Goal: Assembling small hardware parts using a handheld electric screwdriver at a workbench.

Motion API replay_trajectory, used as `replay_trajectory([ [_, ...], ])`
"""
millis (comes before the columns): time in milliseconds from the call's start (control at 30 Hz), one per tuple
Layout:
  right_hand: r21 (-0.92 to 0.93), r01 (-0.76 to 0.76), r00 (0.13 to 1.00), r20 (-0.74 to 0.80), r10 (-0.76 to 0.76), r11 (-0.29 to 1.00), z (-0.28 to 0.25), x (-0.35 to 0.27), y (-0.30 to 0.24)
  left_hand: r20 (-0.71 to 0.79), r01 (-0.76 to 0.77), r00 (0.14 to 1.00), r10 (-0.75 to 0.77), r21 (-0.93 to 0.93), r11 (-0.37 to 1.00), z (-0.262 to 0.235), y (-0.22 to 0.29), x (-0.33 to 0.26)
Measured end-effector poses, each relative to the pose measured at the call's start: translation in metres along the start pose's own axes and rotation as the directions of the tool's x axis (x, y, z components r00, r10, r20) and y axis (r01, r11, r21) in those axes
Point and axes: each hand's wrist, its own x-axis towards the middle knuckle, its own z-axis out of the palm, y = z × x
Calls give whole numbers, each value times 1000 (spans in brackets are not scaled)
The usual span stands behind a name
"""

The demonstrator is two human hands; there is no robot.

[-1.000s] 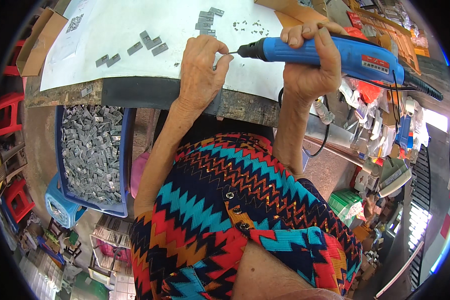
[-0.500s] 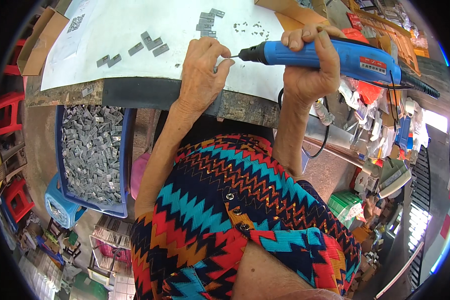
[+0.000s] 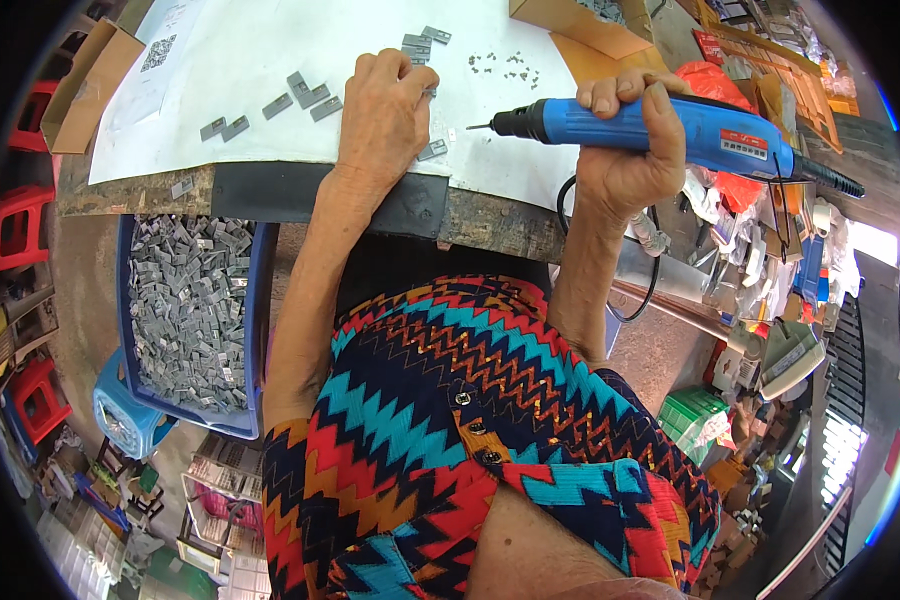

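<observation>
My right hand (image 3: 618, 172) is wrapped round a blue electric screwdriver (image 3: 705, 132), held level above the white sheet with its thin bit pointing left. The bit touches nothing. My left hand (image 3: 382, 118) is over the sheet, back upward, its fingers curled together at a small grey block that shows only in part by the fingertips. Just below those fingers lies a single grey block (image 3: 432, 150), near the table's front edge. A short stack of grey blocks (image 3: 416, 44) stands beyond the hand. Several more grey blocks (image 3: 313, 96) are scattered to its left.
Tiny metal pieces (image 3: 510, 68) lie scattered at the far right of the white sheet (image 3: 260, 60). Cardboard boxes (image 3: 582, 28) stand at both far corners. Below the table edge, a blue bin (image 3: 255, 330) holds many grey blocks. A black cable (image 3: 653, 275) hangs near my right forearm.
The screwdriver bit has drawn away from my left fingers. My left hand has moved up and left to the stack, leaving a grey block on the sheet.
</observation>
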Motion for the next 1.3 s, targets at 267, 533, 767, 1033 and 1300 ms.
replay_trajectory([
  [267, -29, -16, 1000, -12, 16, 999, 0, -2, 0, 10, -19, 1000, 18, 67, 998, 5, -1, -1],
  [533, -1, -22, 1000, -13, 22, 1000, -1, -2, 1, 33, -23, 999, 22, 29, 999, 4, -2, -4],
  [767, -2, -37, 999, -35, 37, 999, -1, -2, 1, 18, -14, 1000, 14, 31, 999, 5, -3, -4],
  [1033, -46, 39, 998, -40, -41, 998, 16, 8, 7, 55, -6, 998, 6, 0, 1000, -1, -2, -9],
  [1300, -142, 36, 996, 82, -25, 989, 38, 20, 27, 62, 90, 995, -82, -137, 986, -3, -7, -12],
])
